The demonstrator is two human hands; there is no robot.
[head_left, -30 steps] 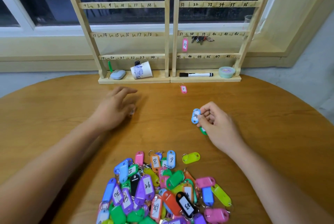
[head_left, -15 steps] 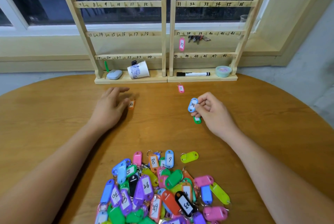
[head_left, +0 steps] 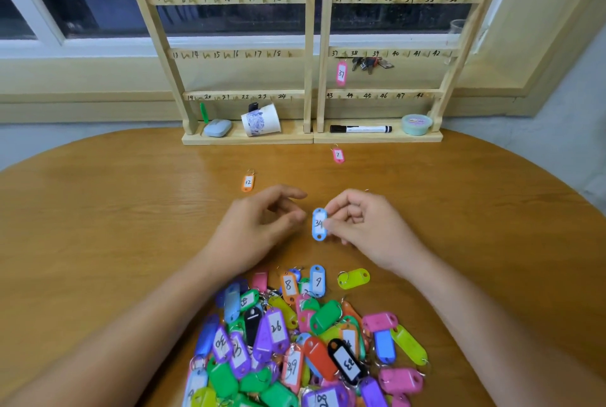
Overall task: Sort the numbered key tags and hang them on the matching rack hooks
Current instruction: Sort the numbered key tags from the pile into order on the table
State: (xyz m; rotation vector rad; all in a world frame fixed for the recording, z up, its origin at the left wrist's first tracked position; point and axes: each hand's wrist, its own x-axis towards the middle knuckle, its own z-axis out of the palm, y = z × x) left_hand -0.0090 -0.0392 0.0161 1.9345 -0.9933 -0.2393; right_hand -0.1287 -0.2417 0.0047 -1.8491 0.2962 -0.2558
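Across the table (head_left: 98, 209), at its far edge, stands the rack (head_left: 310, 78), its 31–36 rail top right. Nearer, the pile (head_left: 295, 341) of tags lies between the forearms. Between pile and rack the right hand (head_left: 367, 229) pinches the blue tag (head_left: 319, 224), marked 34, by one long edge. The left hand (head_left: 259, 226) hovers just beside it, fingers loosely curled, holding nothing. The tag looks light, stiff and smooth, so likely to slip. Its ring is not visible; pinching the flat body away from the ring should leave the ring free for the hook.
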